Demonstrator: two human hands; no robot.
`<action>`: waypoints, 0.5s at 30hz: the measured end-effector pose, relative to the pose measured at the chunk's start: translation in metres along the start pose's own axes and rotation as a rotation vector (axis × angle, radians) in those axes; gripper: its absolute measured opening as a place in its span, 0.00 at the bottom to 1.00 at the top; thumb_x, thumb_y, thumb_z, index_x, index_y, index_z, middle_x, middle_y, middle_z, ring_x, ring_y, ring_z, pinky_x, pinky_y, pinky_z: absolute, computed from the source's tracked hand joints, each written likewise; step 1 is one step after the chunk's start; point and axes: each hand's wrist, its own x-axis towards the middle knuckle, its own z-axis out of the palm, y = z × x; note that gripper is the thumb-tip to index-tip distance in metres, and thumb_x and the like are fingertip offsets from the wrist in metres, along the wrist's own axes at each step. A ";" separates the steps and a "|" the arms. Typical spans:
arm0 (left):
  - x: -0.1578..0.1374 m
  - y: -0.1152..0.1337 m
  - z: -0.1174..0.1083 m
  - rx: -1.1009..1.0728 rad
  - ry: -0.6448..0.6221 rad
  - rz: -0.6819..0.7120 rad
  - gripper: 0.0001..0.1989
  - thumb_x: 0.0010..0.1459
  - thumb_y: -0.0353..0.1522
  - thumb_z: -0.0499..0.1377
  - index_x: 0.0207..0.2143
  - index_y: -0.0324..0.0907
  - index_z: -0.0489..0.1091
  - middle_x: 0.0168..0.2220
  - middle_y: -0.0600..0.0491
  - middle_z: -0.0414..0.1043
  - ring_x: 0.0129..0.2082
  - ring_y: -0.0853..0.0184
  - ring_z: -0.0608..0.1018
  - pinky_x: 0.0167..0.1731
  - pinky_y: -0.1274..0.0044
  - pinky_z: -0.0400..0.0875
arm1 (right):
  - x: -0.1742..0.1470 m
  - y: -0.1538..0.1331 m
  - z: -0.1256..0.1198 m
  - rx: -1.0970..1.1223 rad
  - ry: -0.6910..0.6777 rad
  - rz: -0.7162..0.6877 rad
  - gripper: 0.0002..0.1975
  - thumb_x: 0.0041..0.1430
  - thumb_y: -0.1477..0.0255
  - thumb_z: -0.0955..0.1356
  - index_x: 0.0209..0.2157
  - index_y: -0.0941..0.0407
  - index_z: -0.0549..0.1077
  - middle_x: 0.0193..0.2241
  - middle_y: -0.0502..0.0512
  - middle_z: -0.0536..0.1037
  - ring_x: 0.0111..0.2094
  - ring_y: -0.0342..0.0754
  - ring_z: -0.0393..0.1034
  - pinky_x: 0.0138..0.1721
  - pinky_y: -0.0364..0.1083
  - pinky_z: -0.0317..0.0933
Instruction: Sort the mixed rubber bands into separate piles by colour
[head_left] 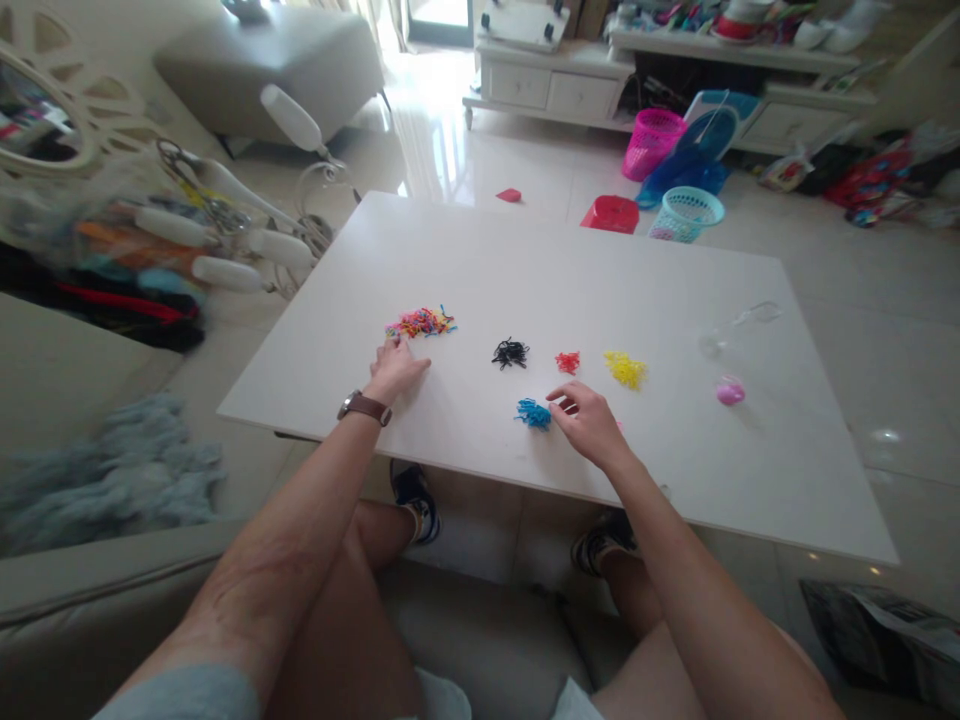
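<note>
My left hand (397, 367) reaches to the near edge of a mixed multicolored pile of small, thin pieces that look like rubber bands (424, 322). Its fingertips are at the pile, with the thumb spread to the side. Beside a pile of blue pieces (533, 414) is my right hand (584, 418), its fingers loosely bent and apart, nothing visible in them. Other single-color piles lie beyond it: black (511, 352), red (568, 362) and yellow (625, 370). A bit of pink shows by the right wrist, mostly hidden.
The white table (480, 250) carries a pink-purple rounded object (730, 391) and a clear transparent item (716, 343) at the right. Past its far edge stand a red stool (611, 213), a light blue basket (688, 212) and a pink basket (651, 143). A white lamp (292, 118) is at the left.
</note>
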 end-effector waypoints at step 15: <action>0.015 0.002 0.002 -0.124 0.013 -0.015 0.26 0.54 0.43 0.60 0.52 0.38 0.70 0.64 0.37 0.57 0.64 0.45 0.62 0.61 0.61 0.62 | 0.000 0.001 0.001 -0.001 -0.027 -0.018 0.05 0.58 0.75 0.67 0.35 0.55 0.76 0.37 0.53 0.77 0.32 0.44 0.74 0.36 0.45 0.68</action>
